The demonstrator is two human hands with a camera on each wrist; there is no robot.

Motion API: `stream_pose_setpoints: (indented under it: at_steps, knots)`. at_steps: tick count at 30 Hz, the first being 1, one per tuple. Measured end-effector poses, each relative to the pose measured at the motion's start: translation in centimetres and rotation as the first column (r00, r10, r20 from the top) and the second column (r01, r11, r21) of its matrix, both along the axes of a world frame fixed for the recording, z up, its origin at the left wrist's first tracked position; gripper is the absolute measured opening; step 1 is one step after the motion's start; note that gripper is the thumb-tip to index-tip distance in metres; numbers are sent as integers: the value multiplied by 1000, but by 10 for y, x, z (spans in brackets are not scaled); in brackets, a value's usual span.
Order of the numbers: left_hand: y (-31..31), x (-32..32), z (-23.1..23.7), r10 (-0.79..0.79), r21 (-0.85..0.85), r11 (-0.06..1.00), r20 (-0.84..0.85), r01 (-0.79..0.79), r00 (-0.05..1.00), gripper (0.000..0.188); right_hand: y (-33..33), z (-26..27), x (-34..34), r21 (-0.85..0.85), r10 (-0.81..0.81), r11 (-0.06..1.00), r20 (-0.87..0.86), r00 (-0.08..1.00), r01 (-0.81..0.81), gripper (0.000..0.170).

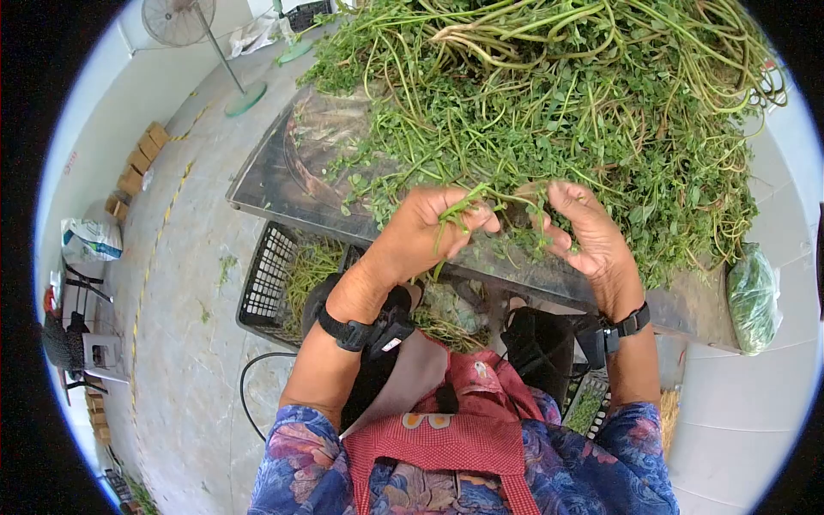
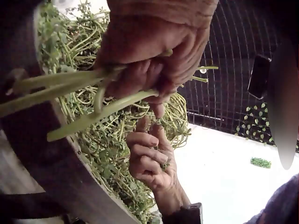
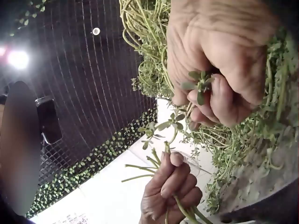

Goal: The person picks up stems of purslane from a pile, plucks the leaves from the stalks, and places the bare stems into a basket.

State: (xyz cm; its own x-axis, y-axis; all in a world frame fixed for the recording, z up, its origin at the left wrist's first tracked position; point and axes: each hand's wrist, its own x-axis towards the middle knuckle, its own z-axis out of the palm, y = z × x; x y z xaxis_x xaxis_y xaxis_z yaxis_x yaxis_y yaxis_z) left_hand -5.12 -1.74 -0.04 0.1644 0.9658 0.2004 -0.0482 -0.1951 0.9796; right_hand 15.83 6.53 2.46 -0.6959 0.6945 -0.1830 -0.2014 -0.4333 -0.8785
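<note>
In the head view my left hand (image 1: pixel 421 227) grips a few cut purslane stems (image 1: pixel 463 208), held just above the near edge of the dark table (image 1: pixel 296 172). Their thick bare ends jut past the fingers in the left wrist view. Close beside it, my right hand (image 1: pixel 592 230) has its fingers curled round leafy purslane tips (image 3: pixel 200 87), a rosette of small oval leaves poking out between them. A short leafy sprig (image 3: pixel 173 123) rises from the left hand's stems toward the right hand. Behind both hands spreads a large heap of purslane (image 1: pixel 549 112).
A black plastic crate (image 1: pixel 257 287) with stems in it stands below the table's left side. At the table's right corner hangs a clear bag of greens (image 1: pixel 753 300). A smaller crate (image 1: pixel 588 408) sits by my right forearm. A standing fan (image 1: pixel 178 17) is at far left.
</note>
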Motion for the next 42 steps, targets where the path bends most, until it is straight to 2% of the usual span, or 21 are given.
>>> stream_pose_setpoints:
  at_steps: [4,6,9,12,13,16,17,19,20,21,22,23,25,27,31,33,35,37,39,41,42]
  knots:
    - [-3,2,-3,-37,-35,999,-14,37,999,26,-6,14,-4,10,50,999,86,995,-51,26]
    - [-2,2,-1,-17,-62,998,-84,11,996,25,-10,14,-4,276,2,954,391,920,-119,24]
    - [-1,2,-5,-3,16,1000,-47,4,999,24,-22,24,-7,307,5,922,602,798,-237,17]
    - [-1,2,-6,-25,-32,999,12,25,1000,18,-26,12,-5,537,-39,754,612,790,-378,18]
    - [-1,2,-7,-23,-27,999,12,24,1000,18,-26,8,-4,541,-41,751,611,790,-379,18]
    - [-1,6,-7,0,-19,1000,6,0,1000,17,-30,-1,-1,712,-138,564,580,803,-418,15]
    - [-1,8,-5,36,2,999,-32,-36,999,17,-32,0,-1,713,-140,564,581,802,-417,15]
    - [-4,12,-3,67,9,998,-69,-66,995,17,-39,-2,-2,879,-481,298,476,736,-373,11]
    - [-5,14,-2,41,22,999,-32,-41,999,21,-36,-6,0,932,-590,225,363,721,-285,8]
    - [-7,16,-1,12,29,1000,6,-12,1000,25,-31,-10,5,962,-661,260,237,712,-79,11]
    - [-13,16,4,-7,-29,1000,71,9,997,27,-20,-9,14,976,-724,210,110,681,66,12]
    - [-16,14,7,-20,-61,998,77,24,997,27,-17,0,24,400,-610,747,92,787,532,14]
    - [-17,4,10,53,-101,994,237,-29,970,28,-12,10,47,-102,-503,864,-178,846,493,20]
    - [-13,-5,12,94,-149,988,335,-46,938,29,-19,6,60,-195,-402,915,-363,841,353,27]
    - [-5,-16,7,139,-195,980,551,-35,823,30,-30,-12,64,-94,-386,922,-317,866,376,26]
    - [-4,-16,5,154,-217,976,566,-33,810,30,-30,-15,60,138,-444,887,-15,896,442,19]
    - [-2,-16,5,169,-246,969,564,-32,808,31,-29,-16,50,223,-435,884,70,898,411,20]
    - [0,-20,3,188,-260,965,594,-34,782,31,-24,-18,37,398,-494,835,240,836,379,21]
    - [2,-24,3,210,-273,961,623,-43,753,32,-20,-18,28,484,-525,798,263,810,360,16]
    - [4,-26,3,292,-304,947,687,-102,665,32,-15,-22,22,708,-573,635,164,803,309,14]
    - [1,-26,7,300,-315,944,690,-100,659,32,-13,-21,21,710,-571,635,165,804,305,14]
